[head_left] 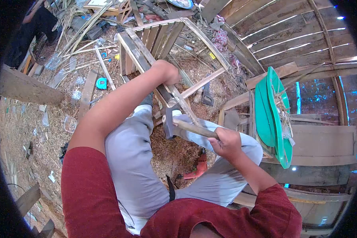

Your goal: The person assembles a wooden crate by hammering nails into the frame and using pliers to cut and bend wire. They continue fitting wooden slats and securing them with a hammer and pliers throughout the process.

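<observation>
A hammer (194, 128) is in my right hand (227, 143), whose fingers are wrapped round the wooden handle. Its dark metal head hangs above the gap between my knees, close to the near end of a slatted wooden frame (137, 49). That frame leans in front of my legs, with long rails and several slats. My left hand (166, 72) is curled over one of its rails; most of the fingers are hidden behind the hand. Below the hammer, on the sawdust, lies a red-and-black tool (196, 168) that looks like a power drill.
Left of the frame lie a teal tape measure (101, 83) and wood strips. A dark-handled tool (207, 95) rests beyond my right knee. A green plastic object (267, 113) holding scraps stands at right by the plank wall (277, 31). Another person's dark-clothed legs (31, 33) show upper left.
</observation>
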`<state>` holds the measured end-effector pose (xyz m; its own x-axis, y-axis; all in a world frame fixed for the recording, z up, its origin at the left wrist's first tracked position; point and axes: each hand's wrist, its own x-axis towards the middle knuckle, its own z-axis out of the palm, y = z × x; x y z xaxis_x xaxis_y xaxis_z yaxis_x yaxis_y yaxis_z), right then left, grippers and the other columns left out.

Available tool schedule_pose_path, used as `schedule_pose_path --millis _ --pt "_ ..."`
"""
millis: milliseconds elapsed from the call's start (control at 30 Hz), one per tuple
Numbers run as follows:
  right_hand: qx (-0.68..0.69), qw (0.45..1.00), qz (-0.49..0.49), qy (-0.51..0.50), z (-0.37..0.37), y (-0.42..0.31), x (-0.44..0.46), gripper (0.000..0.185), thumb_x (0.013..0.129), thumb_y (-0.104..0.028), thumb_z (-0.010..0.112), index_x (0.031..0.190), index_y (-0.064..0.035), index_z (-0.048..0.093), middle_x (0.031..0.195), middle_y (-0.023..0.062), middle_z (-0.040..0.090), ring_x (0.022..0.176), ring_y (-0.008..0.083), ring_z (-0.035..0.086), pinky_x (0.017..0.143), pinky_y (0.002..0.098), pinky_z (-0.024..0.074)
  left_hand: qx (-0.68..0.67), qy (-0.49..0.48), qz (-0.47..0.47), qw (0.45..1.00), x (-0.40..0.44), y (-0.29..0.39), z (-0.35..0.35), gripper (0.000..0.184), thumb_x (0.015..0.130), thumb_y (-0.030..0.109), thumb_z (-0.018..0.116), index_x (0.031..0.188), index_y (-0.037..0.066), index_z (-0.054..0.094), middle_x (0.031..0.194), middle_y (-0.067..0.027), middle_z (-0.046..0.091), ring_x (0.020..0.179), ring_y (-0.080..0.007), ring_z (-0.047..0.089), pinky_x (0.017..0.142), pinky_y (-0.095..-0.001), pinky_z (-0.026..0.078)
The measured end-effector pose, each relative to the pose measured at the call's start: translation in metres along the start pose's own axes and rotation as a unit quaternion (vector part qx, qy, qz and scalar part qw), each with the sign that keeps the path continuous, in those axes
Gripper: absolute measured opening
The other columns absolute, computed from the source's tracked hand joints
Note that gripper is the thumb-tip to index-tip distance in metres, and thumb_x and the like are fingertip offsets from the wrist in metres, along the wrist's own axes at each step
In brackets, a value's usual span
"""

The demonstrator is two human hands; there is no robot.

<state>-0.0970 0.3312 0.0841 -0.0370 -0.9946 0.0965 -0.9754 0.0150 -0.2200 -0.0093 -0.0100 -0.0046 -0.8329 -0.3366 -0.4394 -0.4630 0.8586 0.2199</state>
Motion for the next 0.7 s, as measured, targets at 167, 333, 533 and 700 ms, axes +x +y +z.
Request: schedule_pose_path --millis 167,333,533,700 --pt "-0.031 0.993 0.115 -0.004 0.011 0.013 0.006 0.044 0.094 -0.045 0.067 0.075 -0.007 0.055 0.064 0.0161 0.061 0.059 0.0385 0.064 0.053 0.0488 0.0494 0.007 0.04 -0.001 0.999 -0.004 0.0 0.002 0.053 0.099 0.044 0.038 0.106 0.008 0.077 0.113 -0.0154 0.074 0.107 -0.0372 0.069 0.093 -0.0486 0.054" --pt "-0.021 1.0 -0.004 -0.002 0.005 0.008 -0.004 0.044 0.094 -0.045 0.067 0.074 -0.0079 0.055 0.062 0.0154 0.059 0.058 0.0381 0.063 0.052 0.0485 0.0493 0.002 0.009 0.0 1.0 -0.01 0.003 -0.005 0.053 0.1 0.044 0.037 0.105 0.009 0.077 0.112 -0.0153 0.074 0.107 -0.0371 0.069 0.093 -0.0486 0.054" --pt "0.011 0.999 0.044 0.011 0.005 -0.001 -0.003 0.043 0.093 -0.045 0.067 0.074 -0.0092 0.055 0.06 0.014 0.056 0.054 0.037 0.06 0.052 0.0482 0.0489 0.011 0.032 0.007 0.999 -0.007 0.0 0.0 0.053 0.099 0.043 0.037 0.106 0.009 0.077 0.114 -0.0155 0.074 0.108 -0.0367 0.069 0.094 -0.048 0.054" --pt "-0.064 0.992 0.099 -0.031 0.016 0.013 -0.001 0.042 0.093 -0.044 0.068 0.075 -0.0073 0.056 0.062 0.0163 0.062 0.057 0.0386 0.064 0.052 0.0486 0.0494 0.024 0.028 0.028 0.999 -0.008 0.0 -0.001 0.053 0.098 0.042 0.038 0.106 0.009 0.077 0.114 -0.0159 0.074 0.109 -0.0366 0.069 0.093 -0.0481 0.054"
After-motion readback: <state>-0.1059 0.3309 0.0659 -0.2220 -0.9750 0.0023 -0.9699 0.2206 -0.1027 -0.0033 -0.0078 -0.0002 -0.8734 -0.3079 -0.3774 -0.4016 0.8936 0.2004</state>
